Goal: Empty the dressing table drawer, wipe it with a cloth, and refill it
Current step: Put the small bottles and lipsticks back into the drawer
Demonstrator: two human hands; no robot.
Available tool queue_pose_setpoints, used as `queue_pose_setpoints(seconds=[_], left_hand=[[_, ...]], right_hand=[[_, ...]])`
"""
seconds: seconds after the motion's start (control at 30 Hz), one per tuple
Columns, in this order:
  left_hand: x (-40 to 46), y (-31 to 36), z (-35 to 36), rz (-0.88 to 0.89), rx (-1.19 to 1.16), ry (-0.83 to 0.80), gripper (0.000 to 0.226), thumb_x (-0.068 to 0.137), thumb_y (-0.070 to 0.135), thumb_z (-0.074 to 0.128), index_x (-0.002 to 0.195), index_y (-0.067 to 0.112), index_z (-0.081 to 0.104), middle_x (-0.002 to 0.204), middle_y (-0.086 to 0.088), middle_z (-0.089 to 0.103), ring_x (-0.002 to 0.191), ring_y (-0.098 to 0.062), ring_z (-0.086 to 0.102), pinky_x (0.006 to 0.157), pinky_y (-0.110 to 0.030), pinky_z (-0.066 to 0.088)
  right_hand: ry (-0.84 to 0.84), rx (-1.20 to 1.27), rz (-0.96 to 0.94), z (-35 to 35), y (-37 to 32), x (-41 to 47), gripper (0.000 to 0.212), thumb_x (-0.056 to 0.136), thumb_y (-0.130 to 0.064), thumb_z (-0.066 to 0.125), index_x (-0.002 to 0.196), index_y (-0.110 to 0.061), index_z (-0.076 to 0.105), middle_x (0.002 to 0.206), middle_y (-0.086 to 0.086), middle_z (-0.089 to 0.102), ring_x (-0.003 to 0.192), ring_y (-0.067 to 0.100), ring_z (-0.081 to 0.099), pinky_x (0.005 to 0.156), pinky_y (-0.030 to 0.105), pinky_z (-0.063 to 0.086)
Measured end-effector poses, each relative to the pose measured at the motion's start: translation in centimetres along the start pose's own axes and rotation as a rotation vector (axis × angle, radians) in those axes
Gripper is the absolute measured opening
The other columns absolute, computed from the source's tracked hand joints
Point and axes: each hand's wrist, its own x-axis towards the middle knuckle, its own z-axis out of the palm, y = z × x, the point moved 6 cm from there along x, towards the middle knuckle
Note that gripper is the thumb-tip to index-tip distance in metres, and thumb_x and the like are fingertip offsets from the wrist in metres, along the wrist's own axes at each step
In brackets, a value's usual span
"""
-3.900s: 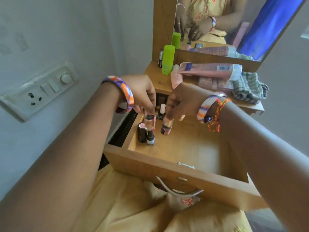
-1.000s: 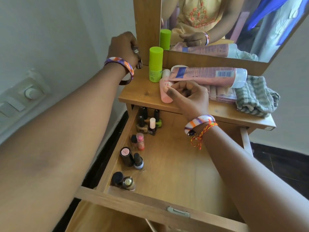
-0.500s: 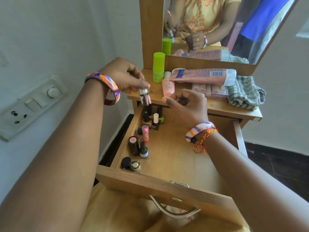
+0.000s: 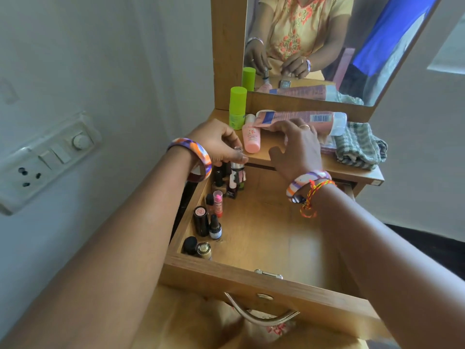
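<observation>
Refilling step: the open wooden drawer (image 4: 271,248) is being filled again, I think, with small bottles standing in a row along its left wall.
Left hand (image 4: 219,144): fingers pinch the silver cap of a small pink and black bottle (image 4: 237,176), held over the far left corner of the drawer.
Right hand (image 4: 294,147): fingers spread flat, resting on the wooden surface (image 4: 352,170) by the long pink tube (image 4: 299,119).
Waiting on top: a small pink bottle (image 4: 251,138), a green capped bottle (image 4: 237,107), and a striped green cloth (image 4: 359,144).
Next move: set the held bottle down gently among the others so none tip, then grab another from the top.
Hard to see: the bottles under the left hand are dark and crowded, and I cannot count them.
</observation>
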Motion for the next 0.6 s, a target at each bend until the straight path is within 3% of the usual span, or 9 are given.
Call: queue_pose_setpoints(seconds=[0.17,0.3,0.37,0.47,0.6], left_hand=[[0.1,0.0,-0.3,0.034,0.038,0.008,0.031,0.075,0.009,0.075,0.104,0.006,0.067,0.090,-0.004,0.063,0.084,-0.017,0.060,0.075,-0.030,0.055],[-0.2,-0.6,0.6,0.036,0.062,-0.063,0.036,0.070,0.003,0.077,0.104,0.010,0.066,0.090,-0.003,0.066,0.084,-0.016,0.062,0.074,-0.023,0.052],[-0.3,-0.9,0.9,0.041,0.052,-0.075,0.036,0.068,0.002,0.079,0.100,0.010,0.067,0.091,-0.006,0.068,0.084,-0.017,0.064,0.079,-0.030,0.053],[-0.5,-0.9,1.6,0.056,0.031,-0.090,0.033,0.067,0.003,0.079,0.097,0.011,0.067,0.090,-0.006,0.069,0.085,-0.018,0.066,0.082,-0.032,0.054],[-0.6,-0.8,3.0,0.069,0.047,-0.120,0.030,0.071,0.006,0.078,0.099,0.009,0.068,0.098,-0.008,0.070,0.089,-0.019,0.067,0.080,-0.029,0.055]], right_hand=[[-0.108,0.084,-0.005,1.4,-0.3,0.7,0.037,0.080,-0.008,0.057,0.116,-0.016,0.062,0.116,0.007,0.064,0.108,0.027,0.057,0.092,0.032,0.047],[-0.139,0.212,0.000,2.8,-0.7,-1.2,0.023,0.081,-0.002,0.055,0.096,-0.013,0.069,0.087,-0.001,0.063,0.078,0.012,0.055,0.060,0.006,0.040],[-0.305,0.293,0.040,4.2,-0.7,-2.4,0.023,0.081,-0.005,0.060,0.101,-0.014,0.068,0.087,-0.003,0.063,0.077,0.010,0.057,0.062,0.001,0.042],[-0.571,0.392,0.109,5.8,-0.3,-4.2,0.035,0.079,-0.009,0.068,0.113,-0.013,0.063,0.100,0.003,0.066,0.092,0.016,0.062,0.079,0.026,0.052],[-0.599,0.361,0.154,6.5,0.4,-5.3,0.023,0.078,-0.017,0.073,0.099,-0.010,0.068,0.099,0.010,0.069,0.087,0.020,0.061,0.078,0.035,0.053]])
